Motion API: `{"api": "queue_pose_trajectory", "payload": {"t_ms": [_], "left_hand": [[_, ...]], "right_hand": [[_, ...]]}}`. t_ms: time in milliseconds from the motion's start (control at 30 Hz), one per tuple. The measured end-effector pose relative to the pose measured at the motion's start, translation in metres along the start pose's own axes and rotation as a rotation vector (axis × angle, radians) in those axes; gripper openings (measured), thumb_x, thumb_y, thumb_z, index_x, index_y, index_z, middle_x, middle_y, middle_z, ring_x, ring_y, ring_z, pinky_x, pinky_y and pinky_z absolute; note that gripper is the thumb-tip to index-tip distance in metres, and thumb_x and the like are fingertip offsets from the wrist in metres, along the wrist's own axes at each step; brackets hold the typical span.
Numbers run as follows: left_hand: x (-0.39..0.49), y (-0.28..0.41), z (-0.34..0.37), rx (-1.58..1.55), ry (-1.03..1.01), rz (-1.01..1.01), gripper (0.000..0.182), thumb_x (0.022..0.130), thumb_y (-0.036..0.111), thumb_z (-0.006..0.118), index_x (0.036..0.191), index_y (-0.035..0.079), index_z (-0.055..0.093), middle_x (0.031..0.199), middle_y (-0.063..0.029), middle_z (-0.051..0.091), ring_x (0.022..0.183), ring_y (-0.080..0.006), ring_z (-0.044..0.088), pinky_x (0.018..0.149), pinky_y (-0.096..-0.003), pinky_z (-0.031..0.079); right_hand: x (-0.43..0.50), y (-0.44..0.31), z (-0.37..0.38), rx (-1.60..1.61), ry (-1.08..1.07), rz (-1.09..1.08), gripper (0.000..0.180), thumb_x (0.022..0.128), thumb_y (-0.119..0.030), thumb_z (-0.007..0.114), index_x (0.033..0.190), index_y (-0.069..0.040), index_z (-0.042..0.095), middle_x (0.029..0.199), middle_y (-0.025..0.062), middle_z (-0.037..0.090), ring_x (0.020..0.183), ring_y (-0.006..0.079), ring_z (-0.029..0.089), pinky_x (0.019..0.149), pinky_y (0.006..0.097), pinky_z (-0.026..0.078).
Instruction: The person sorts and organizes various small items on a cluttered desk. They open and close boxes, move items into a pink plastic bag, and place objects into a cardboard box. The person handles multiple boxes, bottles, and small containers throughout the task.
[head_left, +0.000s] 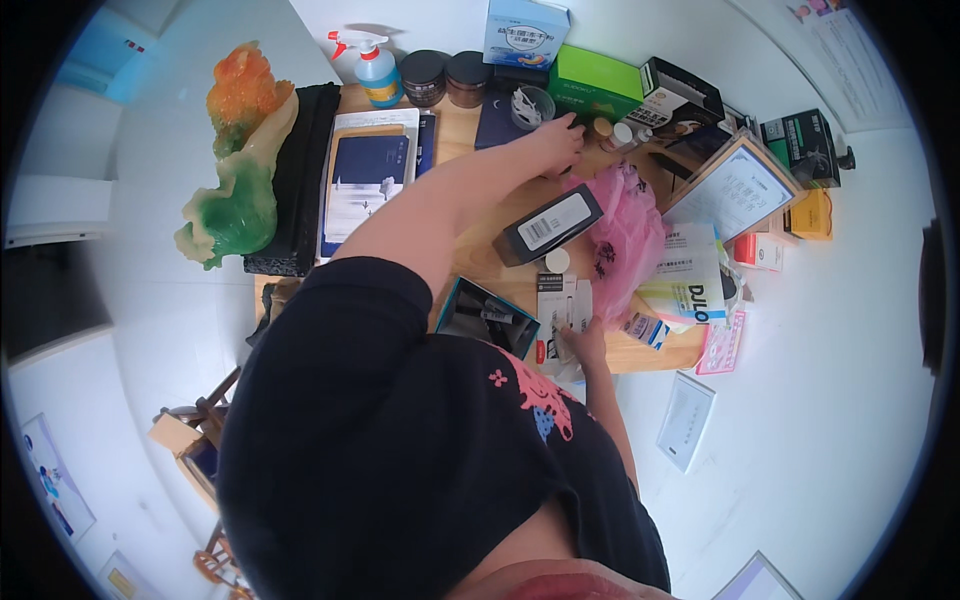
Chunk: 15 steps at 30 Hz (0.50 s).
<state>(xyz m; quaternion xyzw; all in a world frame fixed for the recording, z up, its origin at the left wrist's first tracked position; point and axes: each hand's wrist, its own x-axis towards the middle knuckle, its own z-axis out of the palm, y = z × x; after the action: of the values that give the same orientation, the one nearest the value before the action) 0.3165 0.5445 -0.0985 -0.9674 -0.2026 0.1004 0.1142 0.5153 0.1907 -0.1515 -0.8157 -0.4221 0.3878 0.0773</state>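
Observation:
My left hand (559, 144) stretches across to the back of the wooden table (491, 217). Its fingers curl down beside a clear tub of cotton swabs (531, 107), close to several small bottles (619, 136); what lies under them is hidden. Near the front edge, my right hand (585, 343) has its thumb and fingers on a white printed carton (553, 307). Between the hands lies a dark box with a white label (553, 223), and a round white lid (557, 260) sits below it. Left of the carton is an open dark box (487, 319) with small tubes inside.
A crumpled pink plastic bag (619, 232) lies right of centre, before a framed certificate (735, 187). Boxes, including a green one (596, 82), line the back, with a spray bottle (377, 75) and dark jars (424, 77). Notebooks (367, 180) and a cabbage-shaped carving (240, 172) stand left.

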Motion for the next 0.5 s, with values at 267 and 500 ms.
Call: {"api": "queue_pose_trajectory", "payload": {"t_ms": [267, 500], "left_hand": [[-0.006, 0.010, 0.025, -0.138, -0.046, -0.142, 0.048, 0.094, 0.051, 0.060, 0.121, 0.013, 0.069, 0.132, -0.0022, 0.062, 0.138, -0.0197, 0.044, 0.101, -0.0646, 0.039], [-0.036, 0.005, 0.045, -0.072, 0.129, -0.144, 0.038, 0.091, 0.039, 0.063, 0.118, 0.014, 0.068, 0.130, -0.0022, 0.062, 0.137, -0.0214, 0.046, 0.102, -0.0643, 0.042]], "right_hand": [[0.005, 0.007, 0.002, -0.025, -0.007, -0.015, 0.065, 0.078, -0.022, 0.083, 0.127, 0.004, 0.051, 0.117, 0.0265, 0.069, 0.108, 0.0401, 0.069, 0.094, 0.0461, 0.054], [0.025, 0.034, 0.013, 0.087, -0.024, -0.031, 0.068, 0.077, -0.021, 0.085, 0.131, 0.003, 0.052, 0.118, 0.0240, 0.069, 0.109, 0.0372, 0.069, 0.093, 0.0442, 0.054]]}}
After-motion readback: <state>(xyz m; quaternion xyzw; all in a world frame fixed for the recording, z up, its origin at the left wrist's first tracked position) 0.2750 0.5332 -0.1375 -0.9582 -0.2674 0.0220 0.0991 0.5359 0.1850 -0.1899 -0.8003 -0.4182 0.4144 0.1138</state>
